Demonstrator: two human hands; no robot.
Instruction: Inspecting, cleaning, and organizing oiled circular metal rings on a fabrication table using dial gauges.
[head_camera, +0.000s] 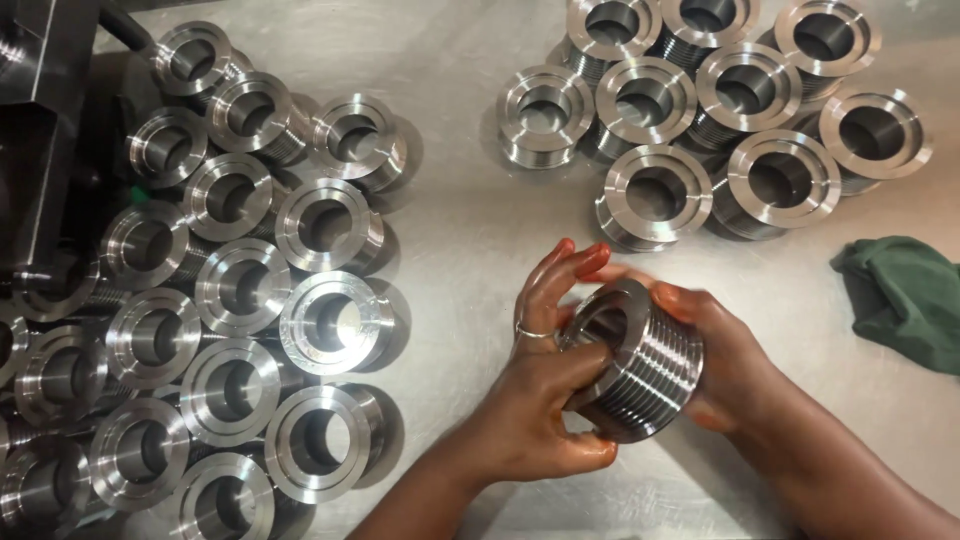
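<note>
Both my hands hold one grooved steel pulley (640, 365) tilted on its side above the metal table (470, 230). My left hand (545, 385) grips its flanged bore end, thumb under the rim, fingers spread over the opening, a ring on one finger. My right hand (725, 355) cups the far end of the ribbed body. The fingers look oily.
Many similar steel pulleys stand bore-up in a large cluster at the left (240, 290) and a smaller group at the top right (720, 100). A crumpled green rag (905, 295) lies at the right edge. A dark machine part (40, 110) fills the top left corner.
</note>
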